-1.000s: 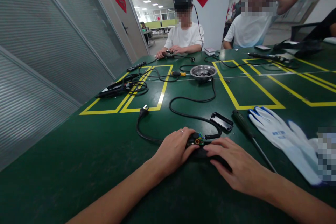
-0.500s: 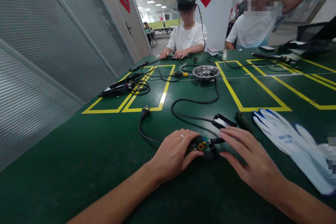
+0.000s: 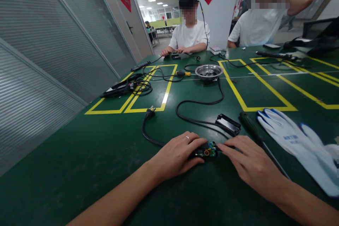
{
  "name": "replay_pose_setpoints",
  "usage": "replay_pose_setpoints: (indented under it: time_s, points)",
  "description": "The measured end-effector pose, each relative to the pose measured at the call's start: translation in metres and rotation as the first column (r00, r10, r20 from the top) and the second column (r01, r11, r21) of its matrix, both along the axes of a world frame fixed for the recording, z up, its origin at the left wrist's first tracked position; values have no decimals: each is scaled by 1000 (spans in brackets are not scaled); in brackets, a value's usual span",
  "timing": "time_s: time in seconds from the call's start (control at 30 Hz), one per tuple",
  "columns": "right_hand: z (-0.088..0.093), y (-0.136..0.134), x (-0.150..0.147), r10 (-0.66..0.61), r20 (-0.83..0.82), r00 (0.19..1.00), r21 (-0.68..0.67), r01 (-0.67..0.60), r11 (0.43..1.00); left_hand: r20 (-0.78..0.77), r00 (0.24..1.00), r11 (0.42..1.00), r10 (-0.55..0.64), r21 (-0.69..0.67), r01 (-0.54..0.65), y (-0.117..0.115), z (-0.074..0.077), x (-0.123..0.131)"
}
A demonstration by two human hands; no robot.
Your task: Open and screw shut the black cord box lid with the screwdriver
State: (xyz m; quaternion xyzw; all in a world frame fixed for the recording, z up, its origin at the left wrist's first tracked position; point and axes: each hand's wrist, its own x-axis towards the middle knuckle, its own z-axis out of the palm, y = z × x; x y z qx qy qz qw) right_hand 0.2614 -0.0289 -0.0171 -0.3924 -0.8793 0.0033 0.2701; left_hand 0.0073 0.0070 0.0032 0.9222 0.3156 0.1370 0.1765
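A green circuit board (image 3: 211,144) with a copper-coloured ring coil sits in a small open black case on the table. My left hand (image 3: 181,152) is closed around the left part of this case, covering much of it. At the board's right end, the fingertips of my right hand (image 3: 246,160) pinch the black cable (image 3: 196,123), whose end they mostly hide. The empty black cover (image 3: 228,124) lies just beyond my right hand. A black cord with a two-pin plug (image 3: 150,112) runs under my left hand.
A screwdriver (image 3: 250,127) and white gloves (image 3: 293,141) lie to the right. Farther back are a metal bowl (image 3: 209,72) with small parts, a yellow-handled screwdriver (image 3: 183,73) and coiled black cables (image 3: 143,86). Two people sit across the table (image 3: 79,155); one handles a small black object.
The board has settled flatter in the case, and its cable end has come down in line with it. My right fingers have closed in at the board's right end.
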Motion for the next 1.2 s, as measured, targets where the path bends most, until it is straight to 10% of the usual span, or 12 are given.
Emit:
replay_pose_setpoints:
  time_s: [1.2]
  points:
    - [3,13,0,-56,-36,998,-88,52,995,-84,993,994,-78,76,84,-3,5,3]
